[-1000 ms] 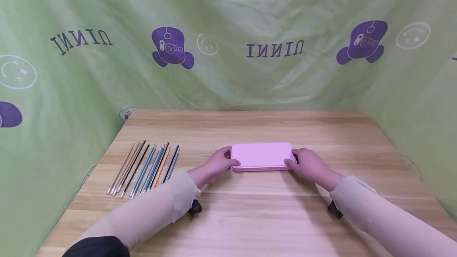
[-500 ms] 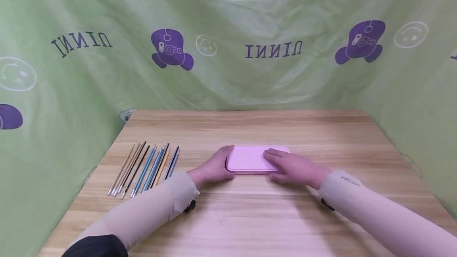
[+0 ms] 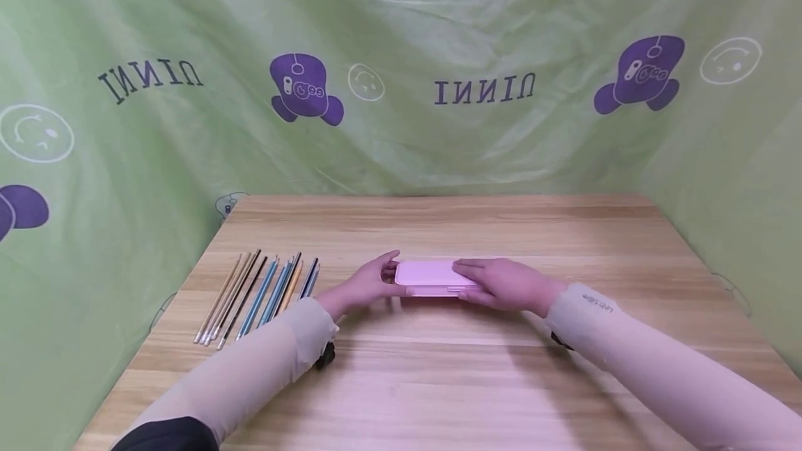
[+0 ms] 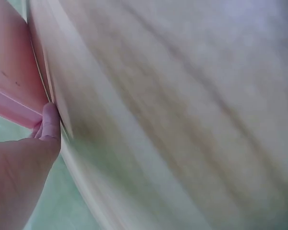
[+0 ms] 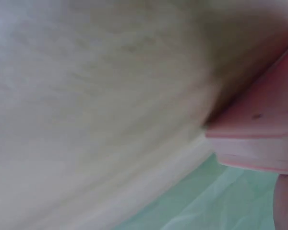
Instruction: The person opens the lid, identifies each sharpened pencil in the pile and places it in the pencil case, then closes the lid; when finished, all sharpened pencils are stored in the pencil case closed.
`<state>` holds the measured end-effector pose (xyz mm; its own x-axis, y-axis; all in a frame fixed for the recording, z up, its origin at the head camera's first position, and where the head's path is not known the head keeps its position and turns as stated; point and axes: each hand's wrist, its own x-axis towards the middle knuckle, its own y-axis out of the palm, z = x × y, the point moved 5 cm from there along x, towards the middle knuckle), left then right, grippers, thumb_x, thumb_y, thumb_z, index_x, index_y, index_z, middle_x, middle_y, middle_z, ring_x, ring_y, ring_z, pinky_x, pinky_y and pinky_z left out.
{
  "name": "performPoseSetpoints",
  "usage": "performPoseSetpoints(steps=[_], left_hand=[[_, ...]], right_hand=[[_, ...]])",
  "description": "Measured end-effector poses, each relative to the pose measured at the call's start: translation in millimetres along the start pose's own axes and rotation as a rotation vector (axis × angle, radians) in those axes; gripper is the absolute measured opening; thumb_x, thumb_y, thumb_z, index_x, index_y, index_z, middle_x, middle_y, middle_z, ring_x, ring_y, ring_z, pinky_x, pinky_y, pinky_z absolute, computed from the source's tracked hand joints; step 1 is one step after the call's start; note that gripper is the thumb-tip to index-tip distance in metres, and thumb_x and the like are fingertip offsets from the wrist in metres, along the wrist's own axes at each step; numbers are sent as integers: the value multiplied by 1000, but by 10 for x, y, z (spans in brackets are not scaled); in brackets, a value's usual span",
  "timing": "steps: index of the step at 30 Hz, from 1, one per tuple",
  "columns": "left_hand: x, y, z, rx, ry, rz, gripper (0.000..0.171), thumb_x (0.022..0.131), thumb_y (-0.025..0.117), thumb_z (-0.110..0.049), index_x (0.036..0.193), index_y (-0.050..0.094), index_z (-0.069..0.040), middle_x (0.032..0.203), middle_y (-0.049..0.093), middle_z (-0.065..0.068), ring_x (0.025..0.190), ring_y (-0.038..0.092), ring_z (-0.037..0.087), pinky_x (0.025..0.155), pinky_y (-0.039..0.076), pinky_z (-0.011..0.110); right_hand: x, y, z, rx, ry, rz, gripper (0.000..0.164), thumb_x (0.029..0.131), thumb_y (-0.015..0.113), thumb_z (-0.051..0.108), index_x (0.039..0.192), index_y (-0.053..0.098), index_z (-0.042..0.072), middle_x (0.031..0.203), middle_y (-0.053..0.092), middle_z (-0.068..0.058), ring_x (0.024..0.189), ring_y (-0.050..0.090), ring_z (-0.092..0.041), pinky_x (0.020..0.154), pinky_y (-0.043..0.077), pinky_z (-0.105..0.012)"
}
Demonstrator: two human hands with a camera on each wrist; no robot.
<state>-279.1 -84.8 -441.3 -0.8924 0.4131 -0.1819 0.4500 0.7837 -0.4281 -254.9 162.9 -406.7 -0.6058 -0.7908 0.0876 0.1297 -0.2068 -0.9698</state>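
A pink hard pencil case (image 3: 422, 273) lies crosswise in the middle of the table in the head view, its front side facing me. My left hand (image 3: 363, 284) holds its left end, thumb at the lower front corner and index finger raised. Across the right part of the lid lies my right hand (image 3: 510, 282), with its thumb against the front; it hides the case's right end. The left wrist view has a fingertip (image 4: 51, 117) at the edge of the case (image 4: 14, 57), close to the tabletop. Two small dark marks show on the case (image 5: 259, 105) in the right wrist view.
Several pencils (image 3: 258, 298), tan, black, blue and orange, lie side by side at the table's left; the left sleeve (image 3: 250, 367) overlaps some of their ends. Behind the wooden table (image 3: 438, 381) hangs a green printed curtain (image 3: 401, 159).
The right hand has left the case's right end and now lies over its lid. The case has shifted slightly left, and more of its front side shows. The pencils lie as before.
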Motion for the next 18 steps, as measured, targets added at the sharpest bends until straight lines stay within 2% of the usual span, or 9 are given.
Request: performPoseSetpoints(steps=[6,12,18], left_hand=[[28,-42,-9,-21,-34,-14,96,87,83,-22,161,26,1,152,48,24,139,48,38,119,33,48],[54,-79,-11,-37,-46,-12,88,91,80,-21,159,30,4,146,53,26,133,53,38,116,38,48],[67,-75,-28,-12,-33,9,80,95,75,-22,156,32,5,145,52,28,132,54,39,114,41,48]], right_hand=[[78,-73,36,51,4,26,54,106,59,34,148,54,0,143,60,-18,128,60,-35,107,48,-50],[136,-91,44,68,-2,40,46,107,56,27,144,57,-2,139,63,-18,125,62,-34,106,49,-50],[175,-113,46,66,8,42,44,107,56,25,141,59,-2,134,66,-17,122,64,-33,104,50,-49]])
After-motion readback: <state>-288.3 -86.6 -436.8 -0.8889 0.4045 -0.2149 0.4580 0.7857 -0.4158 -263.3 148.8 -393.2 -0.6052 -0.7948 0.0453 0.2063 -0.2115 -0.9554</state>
